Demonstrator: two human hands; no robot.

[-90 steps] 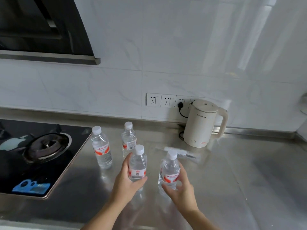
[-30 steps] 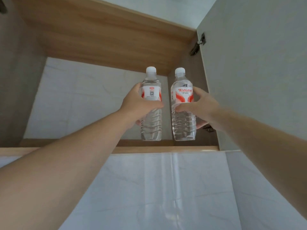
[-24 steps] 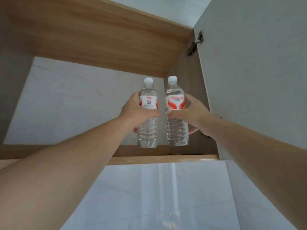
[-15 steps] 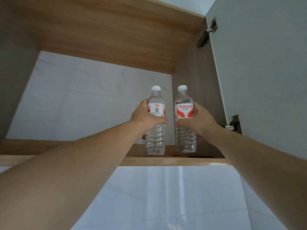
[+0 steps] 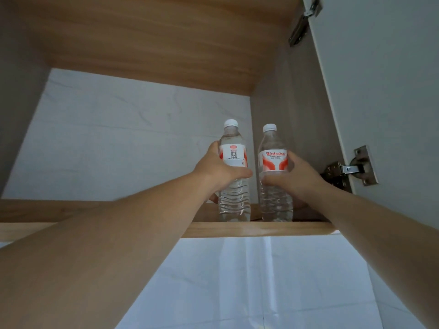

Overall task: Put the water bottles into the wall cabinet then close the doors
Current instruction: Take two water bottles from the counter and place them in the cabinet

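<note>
I look up into the open wall cabinet (image 5: 237, 229). Two clear water bottles with white caps and red-and-white labels stand upright side by side at the right end of its wooden shelf. My left hand (image 5: 218, 169) is wrapped around the left bottle (image 5: 234, 203) at its label. My right hand (image 5: 294, 179) grips the right bottle (image 5: 275, 205) the same way. Both bottle bases are hidden behind the shelf's front edge, so I cannot tell whether they rest on it.
The open right cabinet door (image 5: 384, 91) stands beside my right arm, with a metal hinge (image 5: 349, 169) low and another (image 5: 304, 20) at the top. White marble-look tile (image 5: 118, 143) backs the cabinet and the wall below it. The shelf's left part holds nothing.
Both hands lifted the two bottles from the counter up into the cabinet. In the last second they moved deeper in and lower toward the shelf.
</note>
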